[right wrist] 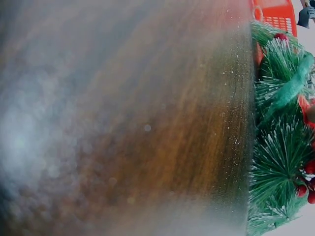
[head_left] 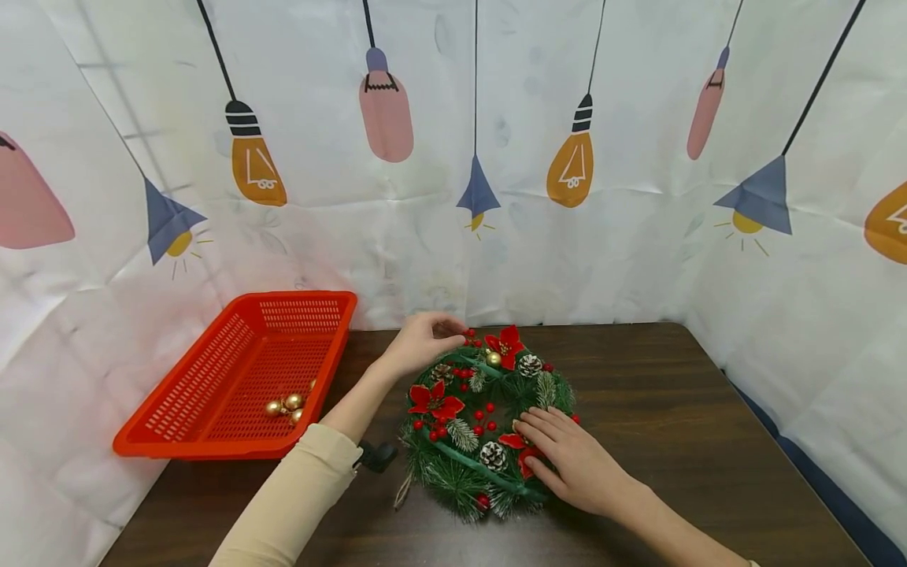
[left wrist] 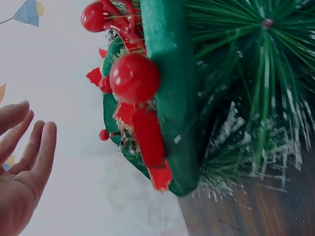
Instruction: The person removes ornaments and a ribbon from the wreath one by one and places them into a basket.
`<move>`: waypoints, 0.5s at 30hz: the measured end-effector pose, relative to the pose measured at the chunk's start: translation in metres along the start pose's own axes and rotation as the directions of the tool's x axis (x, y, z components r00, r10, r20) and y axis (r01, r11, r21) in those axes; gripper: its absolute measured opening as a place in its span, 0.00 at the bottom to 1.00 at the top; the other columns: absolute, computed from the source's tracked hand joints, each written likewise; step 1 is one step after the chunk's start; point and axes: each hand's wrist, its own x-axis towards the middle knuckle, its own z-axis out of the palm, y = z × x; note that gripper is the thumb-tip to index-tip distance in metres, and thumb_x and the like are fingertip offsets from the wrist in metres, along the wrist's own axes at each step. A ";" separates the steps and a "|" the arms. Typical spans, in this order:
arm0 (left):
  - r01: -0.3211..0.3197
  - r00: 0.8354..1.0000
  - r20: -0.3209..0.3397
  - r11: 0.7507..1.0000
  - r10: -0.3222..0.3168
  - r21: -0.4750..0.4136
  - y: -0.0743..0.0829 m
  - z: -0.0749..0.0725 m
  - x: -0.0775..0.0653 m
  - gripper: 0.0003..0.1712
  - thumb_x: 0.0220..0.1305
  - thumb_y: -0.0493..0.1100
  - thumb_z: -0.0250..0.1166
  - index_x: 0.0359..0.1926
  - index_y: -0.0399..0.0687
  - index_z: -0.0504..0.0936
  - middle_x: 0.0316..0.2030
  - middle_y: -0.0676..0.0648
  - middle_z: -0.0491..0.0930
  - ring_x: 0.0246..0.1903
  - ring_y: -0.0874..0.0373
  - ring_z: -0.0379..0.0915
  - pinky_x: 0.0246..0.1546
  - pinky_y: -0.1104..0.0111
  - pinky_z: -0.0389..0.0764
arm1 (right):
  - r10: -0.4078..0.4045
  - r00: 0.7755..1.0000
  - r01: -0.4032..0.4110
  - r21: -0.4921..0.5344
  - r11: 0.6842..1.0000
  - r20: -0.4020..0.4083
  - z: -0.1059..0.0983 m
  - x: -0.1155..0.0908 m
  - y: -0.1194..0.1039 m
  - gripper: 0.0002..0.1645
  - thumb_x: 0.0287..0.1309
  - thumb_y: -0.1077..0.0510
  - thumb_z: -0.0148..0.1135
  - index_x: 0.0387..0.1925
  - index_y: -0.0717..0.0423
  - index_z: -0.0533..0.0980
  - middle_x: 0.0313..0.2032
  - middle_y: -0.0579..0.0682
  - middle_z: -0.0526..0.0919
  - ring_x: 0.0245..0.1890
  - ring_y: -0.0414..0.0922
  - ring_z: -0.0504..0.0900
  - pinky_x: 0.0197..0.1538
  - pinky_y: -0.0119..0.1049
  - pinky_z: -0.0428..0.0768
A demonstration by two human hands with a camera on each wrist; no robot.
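Note:
On the table lies a green wreath with red poinsettia flowers, red berries, frosted sprigs and pinecones. One gold ball sits among the decorations on its far side. My left hand hovers at the wreath's far left edge, its fingertips near some berries. In the left wrist view that hand has loosely extended fingers with nothing between them. My right hand rests on the near right side of the wreath, fingers stretched over a red flower that it partly covers.
A red plastic basket stands to the left, with several gold balls inside. The dark wooden table extends to the right of the wreath. Behind it hangs a white curtain printed with lamps.

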 end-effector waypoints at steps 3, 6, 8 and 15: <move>-0.002 1.000 0.016 1.000 0.002 0.012 0.001 0.004 0.005 0.13 0.72 0.42 0.67 0.53 0.43 0.86 0.46 0.50 0.85 0.46 0.56 0.82 0.47 0.59 0.83 | 0.002 1.000 -0.002 0.000 1.000 0.004 0.000 0.000 0.000 0.31 0.70 0.49 0.65 0.68 0.59 0.75 0.66 0.57 0.76 0.69 0.56 0.71 0.70 0.55 0.66; -0.001 0.999 0.034 1.000 0.000 0.013 0.003 0.009 0.011 0.12 0.72 0.41 0.67 0.52 0.44 0.86 0.46 0.49 0.85 0.46 0.55 0.82 0.47 0.59 0.83 | 0.000 1.000 0.000 0.002 1.000 0.003 0.000 0.001 0.000 0.31 0.70 0.49 0.65 0.68 0.59 0.75 0.66 0.57 0.77 0.69 0.56 0.71 0.70 0.55 0.66; 0.001 0.999 0.047 1.000 -0.001 0.010 0.004 0.012 0.015 0.12 0.72 0.40 0.67 0.53 0.43 0.86 0.47 0.47 0.85 0.47 0.55 0.82 0.48 0.59 0.83 | -0.002 1.000 0.002 0.002 1.000 0.002 0.000 0.001 0.000 0.31 0.70 0.49 0.65 0.68 0.59 0.75 0.65 0.58 0.77 0.68 0.57 0.72 0.70 0.55 0.67; 0.017 0.997 0.079 0.999 -0.020 0.031 0.009 0.023 0.028 0.13 0.72 0.40 0.67 0.54 0.41 0.86 0.47 0.48 0.85 0.48 0.53 0.82 0.48 0.58 0.83 | 0.001 1.000 -0.001 0.001 1.000 0.006 -0.001 0.001 -0.001 0.30 0.70 0.50 0.65 0.68 0.59 0.75 0.65 0.58 0.77 0.68 0.56 0.72 0.70 0.55 0.67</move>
